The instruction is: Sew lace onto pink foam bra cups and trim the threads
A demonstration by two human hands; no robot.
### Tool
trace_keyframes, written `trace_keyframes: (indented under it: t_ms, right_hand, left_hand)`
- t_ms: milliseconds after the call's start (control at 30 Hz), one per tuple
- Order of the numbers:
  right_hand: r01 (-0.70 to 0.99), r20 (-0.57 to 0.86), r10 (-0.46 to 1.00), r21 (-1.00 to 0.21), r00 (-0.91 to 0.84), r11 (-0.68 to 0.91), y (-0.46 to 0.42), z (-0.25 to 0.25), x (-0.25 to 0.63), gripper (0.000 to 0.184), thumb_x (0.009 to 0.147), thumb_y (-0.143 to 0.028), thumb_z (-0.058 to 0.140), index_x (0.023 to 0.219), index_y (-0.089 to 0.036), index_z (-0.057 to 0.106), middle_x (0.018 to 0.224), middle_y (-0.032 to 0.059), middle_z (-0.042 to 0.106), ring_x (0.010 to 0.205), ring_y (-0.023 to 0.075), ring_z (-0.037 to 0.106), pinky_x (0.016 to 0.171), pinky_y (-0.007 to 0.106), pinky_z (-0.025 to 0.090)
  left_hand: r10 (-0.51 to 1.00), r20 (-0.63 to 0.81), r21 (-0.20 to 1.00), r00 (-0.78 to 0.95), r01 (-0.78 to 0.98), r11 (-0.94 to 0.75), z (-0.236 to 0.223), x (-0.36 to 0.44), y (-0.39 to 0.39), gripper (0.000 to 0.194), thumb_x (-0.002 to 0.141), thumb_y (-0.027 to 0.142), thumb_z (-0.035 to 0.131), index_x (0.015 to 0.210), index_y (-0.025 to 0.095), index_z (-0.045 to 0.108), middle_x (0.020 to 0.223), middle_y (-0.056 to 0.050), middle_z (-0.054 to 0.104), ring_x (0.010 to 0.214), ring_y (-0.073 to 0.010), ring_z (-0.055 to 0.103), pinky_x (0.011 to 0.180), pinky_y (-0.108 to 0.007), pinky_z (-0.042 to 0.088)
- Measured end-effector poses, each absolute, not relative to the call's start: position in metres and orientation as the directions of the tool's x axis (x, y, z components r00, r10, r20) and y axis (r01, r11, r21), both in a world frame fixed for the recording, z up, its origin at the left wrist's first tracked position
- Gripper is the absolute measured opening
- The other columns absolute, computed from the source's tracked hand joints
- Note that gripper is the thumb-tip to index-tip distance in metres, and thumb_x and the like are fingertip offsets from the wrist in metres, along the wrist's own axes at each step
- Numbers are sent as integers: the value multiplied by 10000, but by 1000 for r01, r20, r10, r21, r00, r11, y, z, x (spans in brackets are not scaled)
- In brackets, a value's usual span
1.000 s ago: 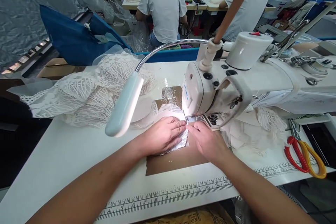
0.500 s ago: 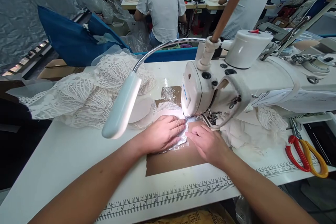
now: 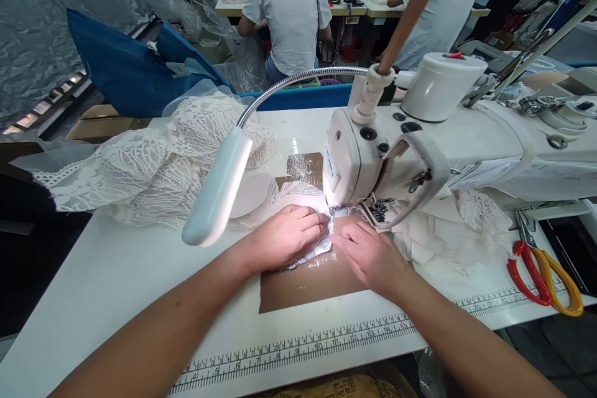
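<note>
Landmark = sewing machine (image 3: 352, 155). White lace-edged piece (image 3: 317, 252) lies on the bench (image 3: 116, 298), at the needle area of the sewing machine, its near part over a brown patch (image 3: 303, 295). Left hand (image 3: 289, 236) palm down on the piece, just left of the needle area; grip released, fingers together and pressing from above. Right hand (image 3: 370, 255) on the near side of the sewing machine, fingers curled, index and thumb at the right edge of the piece; can't tell if that grip is pinching it or only touching

Left of the sewing machine: lamp (image 3: 217, 186) on a bent metal neck, head hanging over the bench, and behind it a heap of white lace (image 3: 153, 161). Right of the needle area, below the machine arm: loose pale cloth (image 3: 433, 236). Further right: scissors (image 3: 543, 273), 1 red handle loop, 1 yellow. Printed ruler strip (image 3: 298, 351) runs along the near edge of the bench. Beyond the sewing machine: 2 people in white tops, 1 straight behind (image 3: 293, 12), 1 to the right (image 3: 438, 6)
</note>
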State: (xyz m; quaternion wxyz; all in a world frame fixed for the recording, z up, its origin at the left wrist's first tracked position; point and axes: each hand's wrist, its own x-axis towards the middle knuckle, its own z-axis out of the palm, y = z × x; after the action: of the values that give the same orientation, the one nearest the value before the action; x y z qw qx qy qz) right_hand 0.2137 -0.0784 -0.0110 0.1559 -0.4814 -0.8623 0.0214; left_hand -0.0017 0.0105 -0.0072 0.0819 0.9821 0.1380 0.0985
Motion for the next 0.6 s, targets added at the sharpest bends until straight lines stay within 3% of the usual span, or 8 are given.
trace_keyframes:
  t_ms: [233,600]
  right_hand:
    - [824,264,838,-193,-478,532,-78,-11,213,305,803,-34,443,968,-173,659,772,33,576,711,166,425,598,280,247]
    - [827,301,827,-168,-475,537,-77,-11,213,295,773,-14,444,914,-170,652,749,30,561,709,168,420,591,283,238]
  left_hand:
    - [224,170,157,960,198,-967,-6,-2,11,210,930,112,451,1030,143,633,1303,-116,588,1081,-234,572,886,-375,483]
    - [276,263,78,924,265,-961,-12,-1,10,183,940,114,461,972,128,641,1230,-91,638,1019,-214,580,855,-342,507]
